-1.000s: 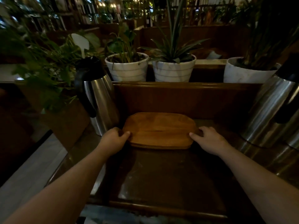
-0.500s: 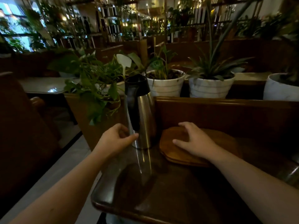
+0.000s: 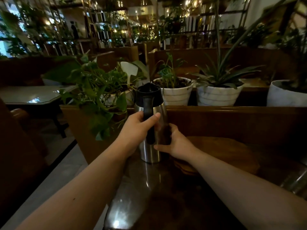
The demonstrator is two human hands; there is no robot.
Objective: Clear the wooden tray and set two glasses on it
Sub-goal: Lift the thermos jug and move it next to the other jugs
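Both hands have shifted onto the steel jug [image 3: 150,130]: left hand [image 3: 136,130] wrapped round its black handle, right hand [image 3: 176,143] cupping the body. Wooden tray [image 3: 221,151] lies bare, right of that grip. Clearing step, likely; next, fetch glasses, none visible.

A dark glossy table [image 3: 166,205] carries a steel jug [image 3: 152,151] and wooden tray [image 3: 229,155].

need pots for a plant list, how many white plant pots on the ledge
3 clearly: one behind the flask, one beside it, one at the right edge. A fourth may hide behind leaves, left.
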